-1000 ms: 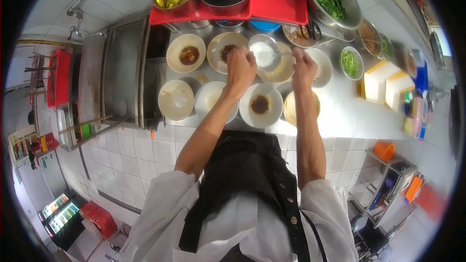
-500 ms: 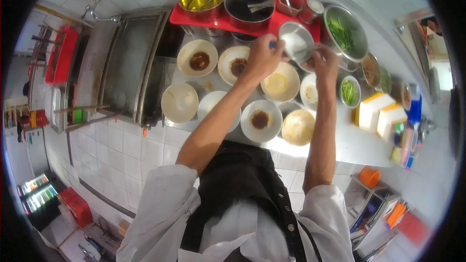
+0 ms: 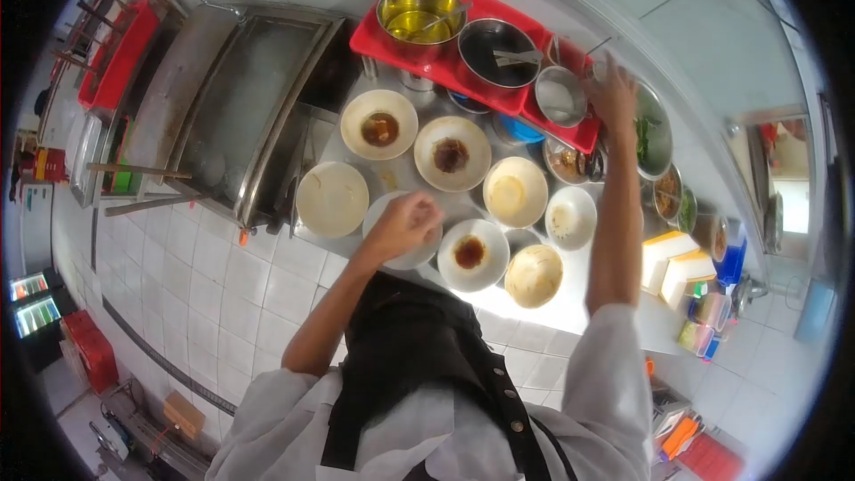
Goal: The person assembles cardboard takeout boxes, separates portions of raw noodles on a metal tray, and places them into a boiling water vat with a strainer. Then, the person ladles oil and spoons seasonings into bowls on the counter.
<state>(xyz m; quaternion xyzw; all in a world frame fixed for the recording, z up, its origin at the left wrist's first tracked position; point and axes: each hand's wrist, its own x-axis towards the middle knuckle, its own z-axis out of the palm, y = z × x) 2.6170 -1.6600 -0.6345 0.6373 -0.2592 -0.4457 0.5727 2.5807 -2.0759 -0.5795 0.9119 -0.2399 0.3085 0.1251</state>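
Loosely curled, my left hand [image 3: 405,227] hovers over a white bowl [image 3: 408,256] in the front row, with nothing visible in its fingers. My right hand [image 3: 614,98] is stretched out at the right end of the red tray, blurred, its fingers apart. Just left of it, a metal bowl of white powder [image 3: 560,98] rests on the tray. Nearby bowls hold dark sauce [image 3: 380,129], [image 3: 451,156], [image 3: 469,254] or pale contents [image 3: 508,196], [image 3: 533,276]. A big metal bowl of greens [image 3: 655,138] is partly behind my right arm.
On the red tray [image 3: 374,36] are a pot of yellow oil [image 3: 419,18] and a pot of dark liquid [image 3: 492,53] with a utensil. White blocks with yellow edges [image 3: 672,263] stand at the right. A metal basin or cooker [image 3: 258,89] is at the left.
The metal bowl of white powder now rests on the tray, out of my left hand, which has moved down and left. My right hand has moved up and right. The view has turned.
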